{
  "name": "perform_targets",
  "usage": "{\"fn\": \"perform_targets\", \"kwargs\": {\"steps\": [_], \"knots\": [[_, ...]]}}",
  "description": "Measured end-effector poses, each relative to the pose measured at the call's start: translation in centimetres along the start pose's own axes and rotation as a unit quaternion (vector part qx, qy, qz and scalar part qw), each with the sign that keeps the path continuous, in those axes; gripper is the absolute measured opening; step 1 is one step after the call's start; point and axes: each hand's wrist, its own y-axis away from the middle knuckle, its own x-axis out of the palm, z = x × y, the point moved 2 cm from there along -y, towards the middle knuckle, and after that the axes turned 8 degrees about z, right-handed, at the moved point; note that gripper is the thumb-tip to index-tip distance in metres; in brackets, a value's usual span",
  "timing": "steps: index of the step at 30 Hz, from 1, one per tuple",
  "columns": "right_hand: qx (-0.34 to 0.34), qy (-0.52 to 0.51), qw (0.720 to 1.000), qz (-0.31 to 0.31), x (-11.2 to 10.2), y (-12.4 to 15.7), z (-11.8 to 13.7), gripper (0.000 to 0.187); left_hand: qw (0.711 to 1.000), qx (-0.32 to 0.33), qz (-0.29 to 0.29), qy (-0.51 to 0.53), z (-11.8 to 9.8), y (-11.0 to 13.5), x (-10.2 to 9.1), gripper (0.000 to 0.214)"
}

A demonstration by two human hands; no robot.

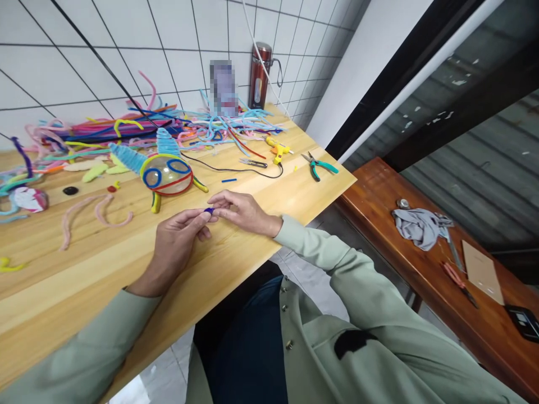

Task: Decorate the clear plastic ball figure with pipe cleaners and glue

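Above the wooden table, my left hand [180,238] pinches a small dark blue piece of pipe cleaner [209,210] between thumb and fingertips. My right hand [248,213] meets it from the other side, its thumb and fingers closed at the piece's right end. Just beyond them stands a clear round figure [170,178] with blue rings, a red curved line, light blue fuzzy ears and yellow-green legs. A short blue stick [229,180] lies past my right hand. Pink pipe cleaners [110,216] are curled on the tabletop to the left.
A heap of coloured pipe cleaners [122,128] lines the tiled wall. Thread snips [255,163], a yellow glue gun [278,150] with its cord, and green-handled pliers [319,165] lie at the right. A red flask [260,76] stands behind. A brown bench [379,193] holds a grey cloth [416,227].
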Motion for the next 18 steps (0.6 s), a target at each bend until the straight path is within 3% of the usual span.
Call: {"fn": "perform_targets", "kwargs": {"steps": [2,4,7,9,12,15,18], "knots": [[0.067,0.057,0.996,-0.035,-2.8,-0.5,-0.3,0.019,1.0,0.012,-0.018,-0.004,-0.3,0.3,0.0,0.026],[0.125,0.097,0.982,-0.102,-7.1,-1.0,-0.9,0.017,0.998,0.025,-0.052,0.0,-0.7,0.6,-0.3,0.026],[0.277,0.194,0.921,-0.192,-13.7,-1.8,-2.6,0.03,0.995,0.03,-0.095,0.021,-1.0,0.8,-1.0,0.028],[0.338,0.224,0.895,-0.187,-16.4,-2.8,-3.9,0.038,0.994,0.025,-0.102,0.041,-1.1,0.8,-1.5,0.029],[0.406,0.265,0.86,-0.161,-17.5,-4.6,-6.1,0.038,0.992,0.03,-0.104,0.071,-1.1,0.4,-2.2,0.033],[0.454,0.343,0.81,-0.141,-17.1,-5.8,-7.7,0.056,0.989,0.03,-0.111,0.092,-0.9,0.1,-2.8,0.036],[0.435,0.375,0.806,-0.146,-16.7,-6.0,-8.9,0.068,0.987,0.031,-0.112,0.108,-0.7,0.2,-3.1,0.032]]}}
